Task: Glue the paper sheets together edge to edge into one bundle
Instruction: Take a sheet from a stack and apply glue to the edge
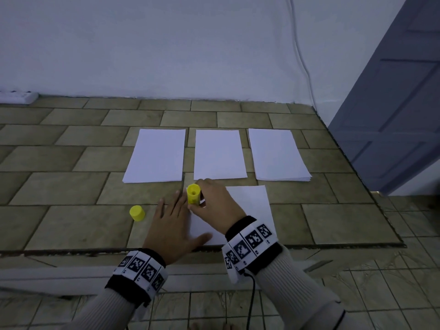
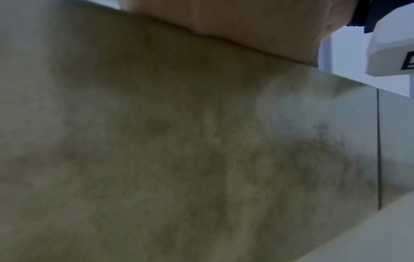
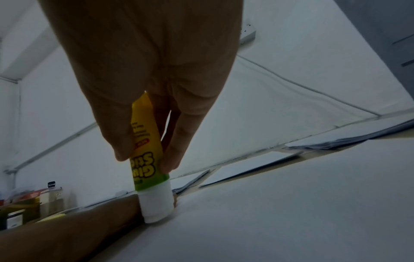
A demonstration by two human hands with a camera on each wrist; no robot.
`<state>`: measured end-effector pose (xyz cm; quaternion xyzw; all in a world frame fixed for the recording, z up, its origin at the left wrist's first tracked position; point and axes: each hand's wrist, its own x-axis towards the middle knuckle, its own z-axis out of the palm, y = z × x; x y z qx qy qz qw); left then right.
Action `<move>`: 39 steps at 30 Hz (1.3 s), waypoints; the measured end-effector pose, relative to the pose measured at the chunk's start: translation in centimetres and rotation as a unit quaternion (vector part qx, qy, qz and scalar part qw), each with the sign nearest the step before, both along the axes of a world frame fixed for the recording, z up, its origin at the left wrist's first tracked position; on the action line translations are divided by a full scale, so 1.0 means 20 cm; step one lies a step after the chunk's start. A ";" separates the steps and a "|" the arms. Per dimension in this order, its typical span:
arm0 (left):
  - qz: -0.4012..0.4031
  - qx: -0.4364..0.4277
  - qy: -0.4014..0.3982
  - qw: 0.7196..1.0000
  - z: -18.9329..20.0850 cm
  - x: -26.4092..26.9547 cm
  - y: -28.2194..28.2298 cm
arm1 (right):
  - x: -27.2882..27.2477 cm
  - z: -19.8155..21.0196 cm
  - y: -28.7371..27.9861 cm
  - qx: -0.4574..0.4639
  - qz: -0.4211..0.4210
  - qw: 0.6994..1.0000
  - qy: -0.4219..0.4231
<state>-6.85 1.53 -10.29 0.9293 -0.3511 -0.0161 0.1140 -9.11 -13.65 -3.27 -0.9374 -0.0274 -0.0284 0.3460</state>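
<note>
The tiled counter (image 1: 71, 225) fills most of the room's low part, with a white wall behind it and a grey-blue door at the far right. Three piles of white paper (image 1: 217, 154) lie side by side in a row on the far part of the counter, each a little apart from the next. One more paper sheet (image 1: 252, 203) lies nearer, in front of the middle and right piles.

The left hand (image 1: 171, 232) lies flat, fingers straight and spread, holding nothing. Its thumb side rests on the left edge of the near sheet.

The right hand (image 1: 214, 206) is over the same sheet, its fingers (image 3: 170, 159) wrapped around a yellow glue stick (image 3: 147, 152). The stick stands almost upright, and its white end touches the sheet near the left edge, just beside the left hand.

A small yellow cap (image 1: 137, 213) stands on the counter to the left of both hands.
</note>
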 end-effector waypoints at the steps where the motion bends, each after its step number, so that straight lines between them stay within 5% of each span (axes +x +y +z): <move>1: 0.003 0.002 0.001 1.000 -0.01 0.00 0.00 | 0.00 0.00 0.00 -0.006 0.000 1.000 0.001; 23: 0.028 0.047 0.022 0.998 -0.01 0.00 0.00 | -0.35 -0.01 -0.64 -0.004 -0.180 0.982 -0.053; 31: 0.031 0.034 0.020 0.999 0.00 -0.01 0.00 | -0.30 0.03 -0.27 0.096 -0.048 0.994 -0.011; 39: 0.000 0.055 0.011 0.998 -0.03 0.01 -0.01 | -0.19 0.03 0.02 0.004 0.051 0.998 0.039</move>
